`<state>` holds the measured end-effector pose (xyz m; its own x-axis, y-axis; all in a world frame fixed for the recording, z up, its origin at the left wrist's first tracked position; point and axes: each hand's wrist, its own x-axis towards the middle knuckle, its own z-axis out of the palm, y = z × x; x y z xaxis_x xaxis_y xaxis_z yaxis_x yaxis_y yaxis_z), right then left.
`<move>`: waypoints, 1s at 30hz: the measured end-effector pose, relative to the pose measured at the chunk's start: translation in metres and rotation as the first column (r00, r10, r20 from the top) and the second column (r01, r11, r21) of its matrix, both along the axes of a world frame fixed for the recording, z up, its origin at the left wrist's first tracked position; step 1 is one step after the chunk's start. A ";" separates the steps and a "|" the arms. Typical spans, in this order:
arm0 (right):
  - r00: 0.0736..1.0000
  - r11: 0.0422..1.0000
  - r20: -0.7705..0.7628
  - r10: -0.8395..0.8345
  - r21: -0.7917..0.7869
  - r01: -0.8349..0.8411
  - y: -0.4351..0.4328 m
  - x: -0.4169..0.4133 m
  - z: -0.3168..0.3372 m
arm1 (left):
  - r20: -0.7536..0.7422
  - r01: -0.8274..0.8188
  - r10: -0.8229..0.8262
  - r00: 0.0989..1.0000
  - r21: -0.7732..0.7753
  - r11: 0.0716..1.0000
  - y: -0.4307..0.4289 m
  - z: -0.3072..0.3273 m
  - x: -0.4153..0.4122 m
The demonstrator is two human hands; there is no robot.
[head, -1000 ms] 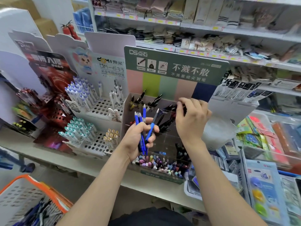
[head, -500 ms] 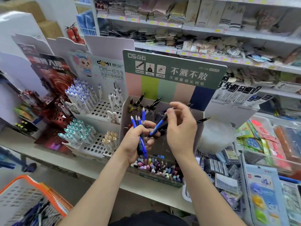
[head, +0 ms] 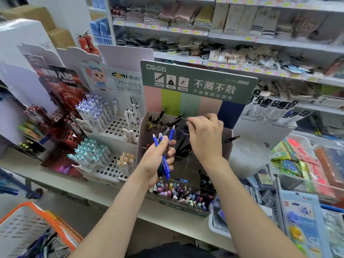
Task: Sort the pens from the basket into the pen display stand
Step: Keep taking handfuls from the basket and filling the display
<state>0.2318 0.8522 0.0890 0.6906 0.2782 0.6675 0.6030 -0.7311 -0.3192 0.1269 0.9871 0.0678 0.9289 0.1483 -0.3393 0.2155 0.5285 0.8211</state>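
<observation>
Blue pens (head: 166, 167) rise in a small bunch from the left hand (head: 156, 162), whose fingers (head: 172, 152) wrap tightly round the barrels, tips pointing up, just in front of the pen display stand (head: 208, 79) at its middle tier. Higher up, at the stand's top tier, the right hand (head: 204, 140) has its fingers (head: 195, 121) curled and bunched together beside the black pens (head: 176, 118) standing there; whether they pinch a pen is hidden by the hand itself. Another dark pen (head: 231, 139) pokes out sideways from behind that hand toward the stand's right wall, and I cannot tell whether it is held. Both bare forearms reach up to the stand from below.

In the stand's front tray lies a crowd of pastel-capped pens (head: 178, 194). The stand sits on a grey table (head: 55, 185). Left of the stand are white perforated racks (head: 115, 127) with white pens, purple-capped above and teal-capped below. Well below and left of the stand, an orange-rimmed white basket (head: 54, 220) holds loose pens (head: 41, 244), blue and dark. Behind the stand run shelves (head: 186, 32) of folded cloth goods.
</observation>
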 end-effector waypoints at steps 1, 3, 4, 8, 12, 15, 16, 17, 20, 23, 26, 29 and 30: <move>0.999 1.000 0.034 -0.018 -0.003 0.018 -0.001 -0.005 0.001 | -0.001 0.003 -0.003 1.000 -0.001 1.000 -0.001 0.000 0.000; 0.997 0.998 0.083 -0.001 0.062 -0.004 -0.001 -0.017 0.004 | 0.004 0.018 -0.018 1.000 -0.001 1.000 -0.001 -0.001 0.001; 0.998 0.993 0.055 0.044 0.111 -0.050 0.000 -0.025 0.006 | 0.012 0.034 -0.034 0.999 0.001 0.999 -0.001 -0.001 0.000; 0.889 0.885 -0.364 0.277 0.458 -0.088 0.002 -0.059 0.006 | 0.086 0.143 -0.147 0.985 0.056 0.988 -0.002 -0.002 -0.002; 0.814 0.794 -0.462 0.352 0.608 0.002 -0.009 -0.063 -0.001 | 0.035 0.177 -0.182 0.983 0.099 0.979 -0.005 -0.008 -0.005; 0.900 0.718 -0.348 0.263 0.693 0.058 -0.018 -0.058 0.000 | -0.037 0.116 -0.113 0.993 0.092 0.989 -0.002 -0.018 -0.008; 0.922 0.693 -0.311 0.233 0.717 0.067 -0.020 -0.057 0.002 | -0.047 0.088 -0.085 0.995 0.081 0.993 0.000 -0.022 -0.009; 0.936 0.684 -0.275 0.218 0.728 0.054 -0.022 -0.057 0.003 | -0.053 0.057 -0.054 0.997 0.056 0.997 0.003 -0.026 -0.010; 0.941 0.757 -0.231 0.248 0.652 -0.040 -0.020 -0.053 -0.002 | -0.076 -0.029 0.030 0.997 0.003 1.000 0.008 -0.031 -0.013; 0.917 0.878 -0.279 0.285 0.459 -0.133 -0.007 -0.050 -0.021 | -0.081 -0.075 0.073 0.994 -0.022 0.997 0.010 -0.033 -0.018; 0.900 0.949 -0.340 0.272 0.248 -0.193 0.007 -0.046 -0.038 | -0.066 -0.080 0.075 0.995 -0.079 0.994 0.010 -0.031 -0.024; 0.948 0.980 -0.253 0.191 0.005 -0.197 0.016 -0.040 -0.042 | -0.056 -0.056 0.052 0.997 -0.064 0.996 0.010 -0.028 -0.027; 0.962 0.981 -0.222 0.157 -0.080 -0.178 0.018 -0.038 -0.043 | -0.049 -0.057 0.055 0.997 -0.048 0.997 0.010 -0.027 -0.028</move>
<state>0.1942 0.8703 0.0458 0.7523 0.4587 0.4728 0.6448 -0.6598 -0.3859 0.0994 0.9974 0.0411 0.9023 0.1813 -0.3910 0.2227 0.5806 0.7832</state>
